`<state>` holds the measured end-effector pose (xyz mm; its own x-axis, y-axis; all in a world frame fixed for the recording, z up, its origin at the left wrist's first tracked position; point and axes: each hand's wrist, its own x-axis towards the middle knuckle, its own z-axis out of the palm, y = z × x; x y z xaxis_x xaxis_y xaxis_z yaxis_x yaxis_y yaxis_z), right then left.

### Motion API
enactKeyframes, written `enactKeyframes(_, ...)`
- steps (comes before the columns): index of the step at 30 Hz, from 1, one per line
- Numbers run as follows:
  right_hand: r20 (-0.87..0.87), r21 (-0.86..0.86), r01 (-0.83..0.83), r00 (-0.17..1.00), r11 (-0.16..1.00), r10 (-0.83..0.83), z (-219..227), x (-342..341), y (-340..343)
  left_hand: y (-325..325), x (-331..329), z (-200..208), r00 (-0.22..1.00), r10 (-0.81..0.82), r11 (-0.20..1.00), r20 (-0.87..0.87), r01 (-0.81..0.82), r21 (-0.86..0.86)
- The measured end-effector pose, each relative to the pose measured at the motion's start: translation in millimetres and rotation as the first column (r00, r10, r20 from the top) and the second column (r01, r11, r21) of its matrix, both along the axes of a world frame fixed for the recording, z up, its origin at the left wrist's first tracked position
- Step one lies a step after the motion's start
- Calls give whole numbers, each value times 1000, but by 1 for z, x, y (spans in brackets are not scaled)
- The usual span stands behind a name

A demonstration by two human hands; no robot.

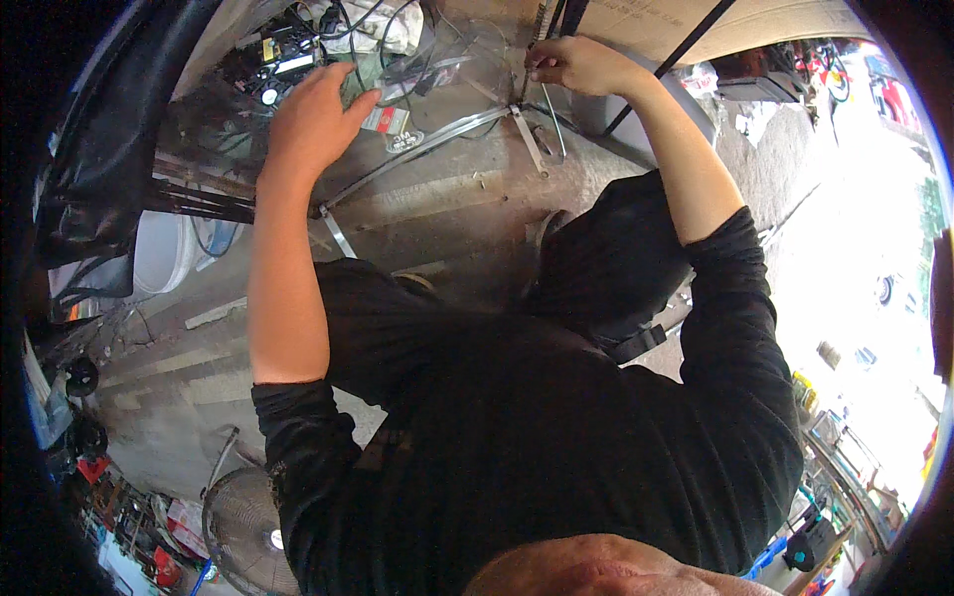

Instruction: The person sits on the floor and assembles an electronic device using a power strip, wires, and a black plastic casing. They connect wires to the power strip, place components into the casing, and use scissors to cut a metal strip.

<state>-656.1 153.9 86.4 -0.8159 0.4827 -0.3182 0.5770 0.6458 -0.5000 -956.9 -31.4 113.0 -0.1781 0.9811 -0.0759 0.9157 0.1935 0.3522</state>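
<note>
The thin metal rod [554, 119] stands aslant near the far edge of the floor [417, 204], its top just under the fingers of the right hand [578, 65] and its lower end toward me. I have that hand curled in from the right, thumb and fingers drawn narrow beside a dark coiled piece [543, 20]; from here I cannot tell which of the two they grip, if either. Just below, a silver metal bar [462, 125] runs obliquely down to the left, with a short flat bar [527, 139] near its upper end.

I have the left hand [316, 119] farther left, thumb and forefinger spread wide with a gap between; its other fingers are mostly hidden. Whether it touches anything, I cannot tell. Near its thumb lies a red-and-white packet [388, 120], and beyond it are black cables [353, 30] and a pale cloth [397, 30].

Cardboard [636, 25] spans the floor's far right side. Toward its left edge I see a whitish bucket [164, 248], and nearer, a round fan [238, 531].
</note>
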Motion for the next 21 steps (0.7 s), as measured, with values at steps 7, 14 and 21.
enactKeyframes(7,492,-468,166,865,868,100,-116,70,32,4,16,6,996,-85,996,39,85,-11)
enactKeyframes(14,537,19,94,839,995,-90,-234,90,-26,-11,2,14,1000,-10,1000,-15,10,11)
enactKeyframes(21,269,71,548,794,834,-545,-283,80,-81,-19,-8,5,999,-35,999,0,35,7)
